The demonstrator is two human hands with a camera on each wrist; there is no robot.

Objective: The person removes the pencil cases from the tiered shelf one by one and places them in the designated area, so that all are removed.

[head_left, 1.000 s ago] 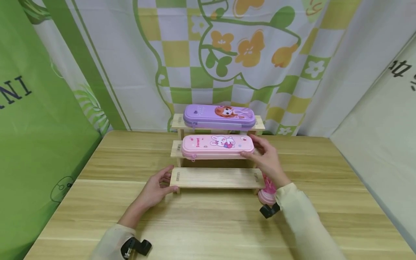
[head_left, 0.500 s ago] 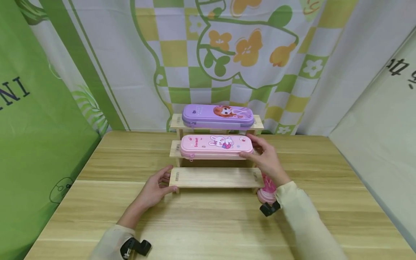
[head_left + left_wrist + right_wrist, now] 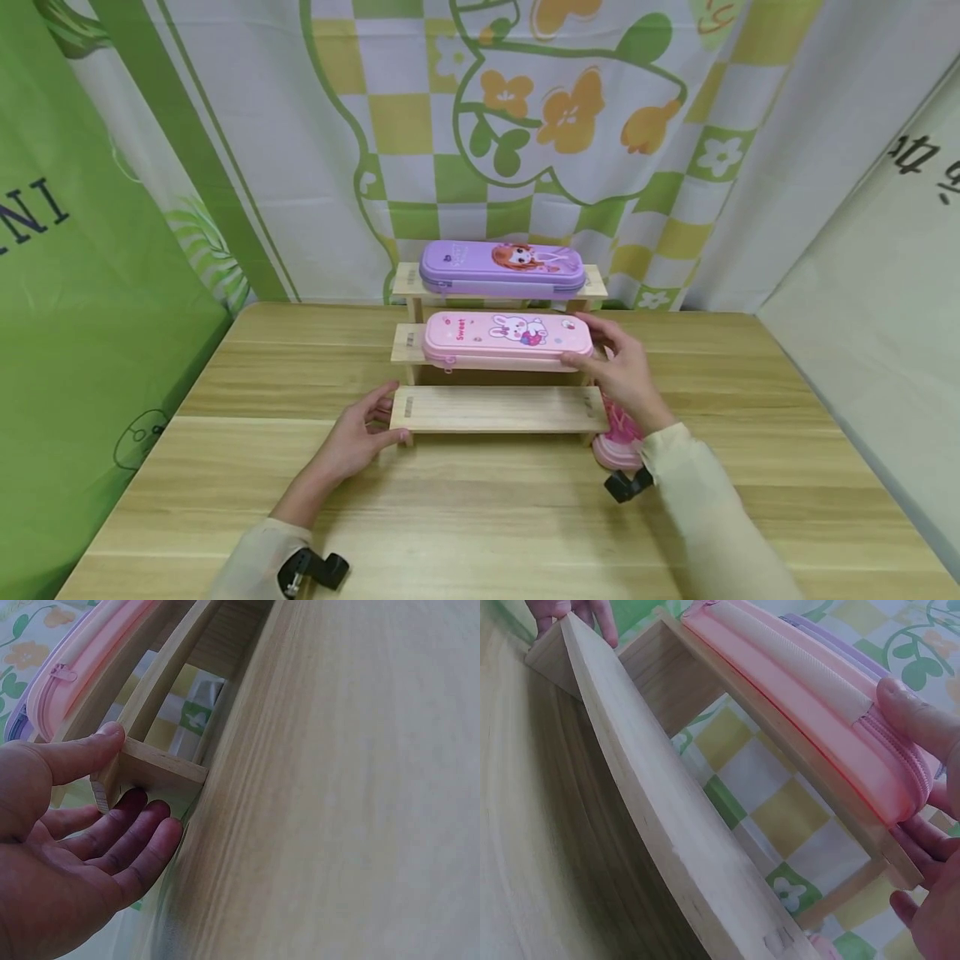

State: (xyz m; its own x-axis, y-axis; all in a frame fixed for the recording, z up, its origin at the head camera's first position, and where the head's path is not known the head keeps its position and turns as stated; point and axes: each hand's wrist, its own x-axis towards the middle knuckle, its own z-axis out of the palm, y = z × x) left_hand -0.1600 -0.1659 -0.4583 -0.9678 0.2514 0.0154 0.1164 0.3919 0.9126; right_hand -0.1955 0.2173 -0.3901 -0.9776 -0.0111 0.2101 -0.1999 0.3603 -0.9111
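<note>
Topping rack [image 3: 495,408] — purple case [image 3: 468,271]

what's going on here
A person's right hand holds the right end of a pink case lying on the middle tier of a wooden stand, while their left hand grips the lowest tier's left end. A purple case lies on the top tier. A partly hidden pink object sits beside the stand's right end.

Holding both arms [image 3: 708,508] out over the desk [image 3: 480,517]. Gripping the left edge of the bottom shelf [image 3: 498,410] with left hand [image 3: 357,435], thumb [image 3: 79,759] at a front corner. Pinching with right hand [image 3: 622,368] by the right edge of the middle shelf [image 3: 403,343].
</note>
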